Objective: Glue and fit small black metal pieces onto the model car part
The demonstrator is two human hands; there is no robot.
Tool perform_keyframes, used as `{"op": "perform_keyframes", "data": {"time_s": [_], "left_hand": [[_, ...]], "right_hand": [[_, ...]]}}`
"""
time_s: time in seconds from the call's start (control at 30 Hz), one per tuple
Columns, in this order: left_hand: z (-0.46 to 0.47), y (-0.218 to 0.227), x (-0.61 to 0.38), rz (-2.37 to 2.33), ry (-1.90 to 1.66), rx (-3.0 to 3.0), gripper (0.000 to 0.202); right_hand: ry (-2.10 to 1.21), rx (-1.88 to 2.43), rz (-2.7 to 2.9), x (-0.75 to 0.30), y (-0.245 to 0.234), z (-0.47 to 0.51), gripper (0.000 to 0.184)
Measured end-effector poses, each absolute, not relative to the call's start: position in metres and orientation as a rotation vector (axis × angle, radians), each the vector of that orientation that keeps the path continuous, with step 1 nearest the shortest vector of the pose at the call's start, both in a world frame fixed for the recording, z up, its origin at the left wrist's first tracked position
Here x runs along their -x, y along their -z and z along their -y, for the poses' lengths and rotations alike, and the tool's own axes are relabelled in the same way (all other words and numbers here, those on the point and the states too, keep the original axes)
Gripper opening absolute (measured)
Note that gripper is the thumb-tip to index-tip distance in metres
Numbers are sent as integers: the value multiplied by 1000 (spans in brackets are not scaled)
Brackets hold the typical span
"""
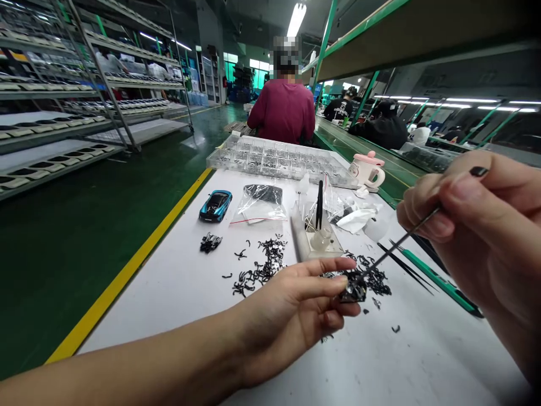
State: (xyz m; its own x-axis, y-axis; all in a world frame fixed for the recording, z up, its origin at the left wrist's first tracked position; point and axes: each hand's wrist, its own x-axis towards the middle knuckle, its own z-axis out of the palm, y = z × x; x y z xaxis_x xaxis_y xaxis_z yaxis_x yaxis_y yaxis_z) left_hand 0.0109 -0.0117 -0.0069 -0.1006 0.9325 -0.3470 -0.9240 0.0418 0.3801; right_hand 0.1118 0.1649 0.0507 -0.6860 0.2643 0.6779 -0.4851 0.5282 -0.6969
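Between its thumb and fingers, my left hand point(300, 307) grips a small black model part point(354, 288) above the white table. My right hand point(477, 208), raised at the right, pinches a thin metal rod point(397, 243) whose lower end meets the black part; its exact tip is hard to make out. Loose small black pieces point(270, 256) lie in a heap left of my left hand, and another heap of black pieces point(376, 279) lies just behind the held part. A blue model car point(215, 205) stands farther back at the left.
A clear compartment tray point(279, 160) spans the far end. Nearer are a plastic bag point(260, 206), a holder point(302, 239) with black tweezers point(320, 206), a pink-lidded mug point(367, 169) and a green-handled tool point(439, 279). A person in maroon point(285, 110) sits ahead; racks point(105, 84) stand left.
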Motion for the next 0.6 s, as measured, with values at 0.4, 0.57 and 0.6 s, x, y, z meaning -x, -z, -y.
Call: {"op": "perform_keyframes", "data": {"time_s": [0.4,0.57,0.6], "left_hand": [[12,4,-13,-635,-1548,15,17],[10,3,-12,-634,-1548,65,19],[9,3,-11,-636,-1549,78,19]], "right_hand": [[-1100,-4,2124,-118,-46,-158,31],[-969,-126,2038,-120,-39,-154,18],[-927,-126,2041,-122,-38,-155,17]]}}
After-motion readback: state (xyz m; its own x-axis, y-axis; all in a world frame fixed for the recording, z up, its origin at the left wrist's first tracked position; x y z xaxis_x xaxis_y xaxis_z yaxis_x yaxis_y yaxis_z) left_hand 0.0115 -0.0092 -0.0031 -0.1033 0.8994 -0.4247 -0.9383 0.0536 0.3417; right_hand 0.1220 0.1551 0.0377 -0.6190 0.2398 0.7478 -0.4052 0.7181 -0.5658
